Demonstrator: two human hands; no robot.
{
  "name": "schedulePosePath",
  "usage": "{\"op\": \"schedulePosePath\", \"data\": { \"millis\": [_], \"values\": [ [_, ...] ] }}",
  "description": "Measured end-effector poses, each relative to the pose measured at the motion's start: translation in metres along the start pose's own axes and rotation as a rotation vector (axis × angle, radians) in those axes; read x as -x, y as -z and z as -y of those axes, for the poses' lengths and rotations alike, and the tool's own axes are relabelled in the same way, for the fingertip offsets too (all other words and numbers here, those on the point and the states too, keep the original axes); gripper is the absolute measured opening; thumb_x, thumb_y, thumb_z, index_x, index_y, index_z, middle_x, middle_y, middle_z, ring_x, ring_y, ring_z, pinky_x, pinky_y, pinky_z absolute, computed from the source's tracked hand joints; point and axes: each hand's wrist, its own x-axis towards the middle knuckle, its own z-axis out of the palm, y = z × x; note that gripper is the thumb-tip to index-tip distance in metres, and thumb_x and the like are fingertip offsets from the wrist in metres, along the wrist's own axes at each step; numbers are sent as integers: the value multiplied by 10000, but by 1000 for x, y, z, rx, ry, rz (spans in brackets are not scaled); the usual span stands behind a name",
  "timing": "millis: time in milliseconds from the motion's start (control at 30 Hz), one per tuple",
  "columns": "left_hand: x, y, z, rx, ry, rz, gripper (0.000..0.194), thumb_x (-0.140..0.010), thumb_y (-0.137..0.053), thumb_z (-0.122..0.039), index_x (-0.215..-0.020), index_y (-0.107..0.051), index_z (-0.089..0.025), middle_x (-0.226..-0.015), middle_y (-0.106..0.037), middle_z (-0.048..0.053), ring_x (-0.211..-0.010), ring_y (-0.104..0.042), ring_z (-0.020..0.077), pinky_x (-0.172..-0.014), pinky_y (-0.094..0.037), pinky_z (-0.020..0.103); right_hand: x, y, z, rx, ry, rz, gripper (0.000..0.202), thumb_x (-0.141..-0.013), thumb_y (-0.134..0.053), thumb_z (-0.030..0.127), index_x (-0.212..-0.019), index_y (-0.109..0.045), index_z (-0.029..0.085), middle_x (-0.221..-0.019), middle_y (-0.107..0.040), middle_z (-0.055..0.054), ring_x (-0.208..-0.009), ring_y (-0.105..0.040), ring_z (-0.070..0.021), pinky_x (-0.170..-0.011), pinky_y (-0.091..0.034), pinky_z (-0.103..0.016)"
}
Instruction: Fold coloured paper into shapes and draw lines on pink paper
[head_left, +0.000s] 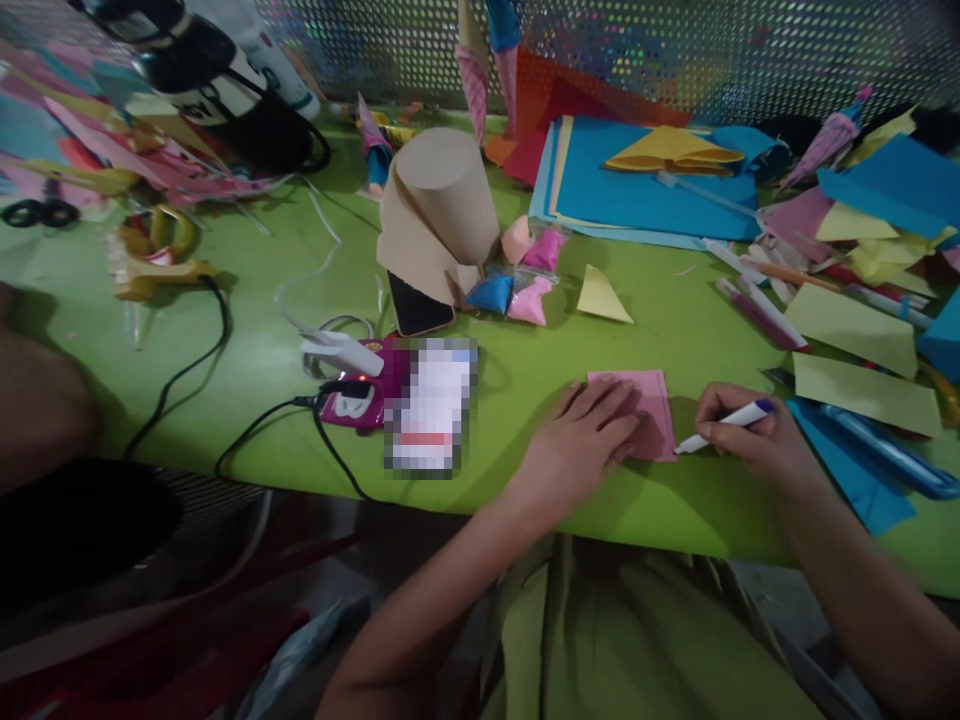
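A small pink paper square (652, 410) lies on the green table (525, 490) near its front edge, with a thin line along its right side. Flat on the left part of the paper rests my left hand (581, 450), its fingers spread. My right hand (746, 430) is closed around a white marker (727, 425) with a purple end. The marker's tip is at the paper's lower right corner. Left of my left hand lies a phone (435, 405) with a blurred screen. A yellow paper piece (602, 295) lies beyond the pink square.
Behind are a brown paper-covered cylinder (450, 190), small coloured packets (530, 300) and blue sheets (585, 180). Paper scraps and pens crowd the right. At left are a power strip (360, 400) with cables, a glue gun (157, 275), scissors (41, 208) and another person's arm (45, 400).
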Motion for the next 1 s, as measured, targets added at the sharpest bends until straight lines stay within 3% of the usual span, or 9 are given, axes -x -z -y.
{"op": "schedulePosePath", "data": {
  "millis": [400,467,667,1000],
  "values": [
    [0,1,0,-3,-1,6,421,-1078,-367,-399,-1444,-544,-292,-1664,-366,8,-1566,-270,236,-1277,-246,484,0,1,1,5,-11,45,155,-783,-650,307,-655,-606,231,-557,-532,23,-531,-437,-137,-494,-292,-301],
    [0,1,0,0,-3,7,415,-1078,-367,-402,-1429,-558,-292,-1664,-366,6,-1566,-270,236,-1278,-248,483,-2,2,-3,-48,-1,-15,140,-790,-666,322,-685,-624,239,-578,-551,17,-535,-460,-146,-499,-316,-306],
    [1,3,-1,36,4,4,386,-1075,-383,-392,-1391,-586,-300,-1675,-342,13,-1570,-265,240,-1274,-259,501,-18,-2,-14,-148,56,-351,216,-819,-761,453,-897,-674,272,-805,-680,-30,-742,-631,-219,-640,-489,-346],
    [2,1,-1,50,4,-35,388,-1073,-389,-393,-1399,-587,-318,-1678,-335,37,-1565,-280,237,-1273,-261,478,-24,-4,-14,-10,50,-327,249,-870,-738,492,-958,-678,267,-840,-720,-37,-780,-675,-226,-657,-529,-350]
  ]
}}
